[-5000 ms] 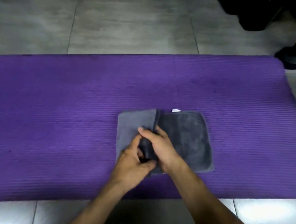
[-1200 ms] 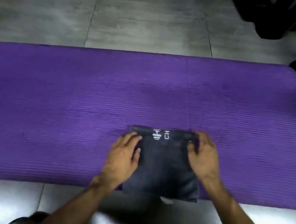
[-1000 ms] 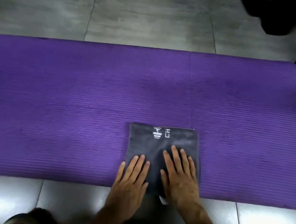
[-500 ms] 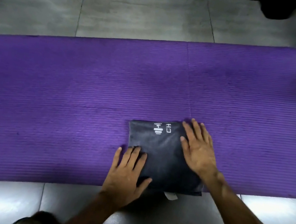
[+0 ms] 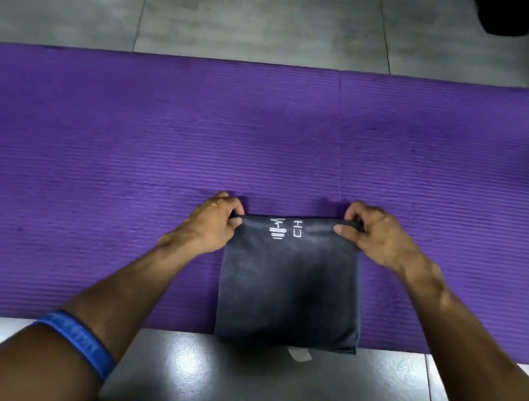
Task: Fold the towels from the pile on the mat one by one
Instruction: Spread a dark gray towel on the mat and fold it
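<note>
Dark grey folded towel (image 5: 291, 284) on the near edge of the purple mat (image 5: 124, 160), slightly overhanging; left hand (image 5: 212, 223) and right hand (image 5: 378, 241) each pinch a far towel corner

Dim indoor light, cool cast. Overhead glare patches on glossy floor tiles (image 5: 192, 365) near mat's (image 5: 87, 172) front edge, more at frame's right edge. Slight motion blur on blue wristband (image 5: 84, 341) and forearms. Wide-angle bend curves mat's far edge; top right corner falls to black.
</note>
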### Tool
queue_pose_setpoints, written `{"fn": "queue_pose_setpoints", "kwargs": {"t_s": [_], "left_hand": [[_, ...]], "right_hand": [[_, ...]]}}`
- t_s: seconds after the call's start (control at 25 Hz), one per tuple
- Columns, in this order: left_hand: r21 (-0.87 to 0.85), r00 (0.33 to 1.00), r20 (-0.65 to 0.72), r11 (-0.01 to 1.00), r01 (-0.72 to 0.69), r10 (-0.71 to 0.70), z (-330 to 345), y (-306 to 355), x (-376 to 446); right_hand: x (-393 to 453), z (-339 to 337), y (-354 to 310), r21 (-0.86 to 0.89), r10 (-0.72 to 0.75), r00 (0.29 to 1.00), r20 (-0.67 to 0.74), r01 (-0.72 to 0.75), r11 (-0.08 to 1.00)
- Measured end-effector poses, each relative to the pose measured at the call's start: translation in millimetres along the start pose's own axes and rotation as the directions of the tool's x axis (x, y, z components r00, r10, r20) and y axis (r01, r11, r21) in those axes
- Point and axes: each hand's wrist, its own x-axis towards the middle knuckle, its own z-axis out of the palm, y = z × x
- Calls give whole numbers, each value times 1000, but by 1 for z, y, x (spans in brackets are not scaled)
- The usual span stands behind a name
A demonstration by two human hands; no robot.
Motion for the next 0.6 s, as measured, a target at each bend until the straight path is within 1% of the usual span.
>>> {"fn": "queue_pose_setpoints", "kwargs": {"t_s": [0.08, 0.12, 0.16, 0.2, 0.24, 0.28, 0.32, 0.36, 0.4, 0.44, 0.52, 0.56, 0.6], "left_hand": [[1, 999, -13, 999, 34, -34, 0, -2, -1], [-29, 998, -39, 999, 45, -46, -2, -1, -4], [-31, 995, -91, 999, 38, -41, -2, 3, -10], [40, 985, -173, 999, 8, -1, 2, 7, -16], [163, 966, -247, 986, -31, 71, 9, 12, -26], [263, 947, -281, 961, -81, 157, 20, 17, -39], [315, 935, -272, 939, -136, 226, 33, 21, -52], [334, 943, -220, 928, -168, 250, 48, 21, -66], [342, 959, -168, 926, -159, 227, 62, 17, -81], [347, 975, -140, 931, -114, 172, 74, 9, -94], [330, 991, -122, 944, -14, 57, 87, -4, -108], [319, 993, -112, 948, 6, 31, 88, -7, -111], [309, 995, -99, 951, -2, 34, 87, -10, -113]], "right_hand": [[0, 4, -3, -25, -76, 993, -95, 74, 997], [-1, 7, -7, -23, -82, 987, -136, 80, 997], [-3, 11, -10, -61, -73, 981, -179, 63, 996], [-5, 17, -13, -148, -67, 967, -247, 31, 988], [-8, 24, -18, -247, -77, 942, -326, -7, 969], [-13, 33, -26, -308, -107, 915, -388, -19, 951], [-21, 46, -35, -338, -156, 895, -418, 6, 941], [-29, 60, -42, -363, -209, 890, -404, 54, 930], [-37, 74, -47, -393, -247, 898, -364, 92, 915], [-43, 84, -49, -418, -242, 918, -315, 95, 903], [-46, 91, -48, -470, -144, 950, -279, -4, 883], [-43, 90, -50, -489, -96, 953, -287, -59, 870], [-38, 88, -56, -497, -87, 951, -297, -76, 864]]}}
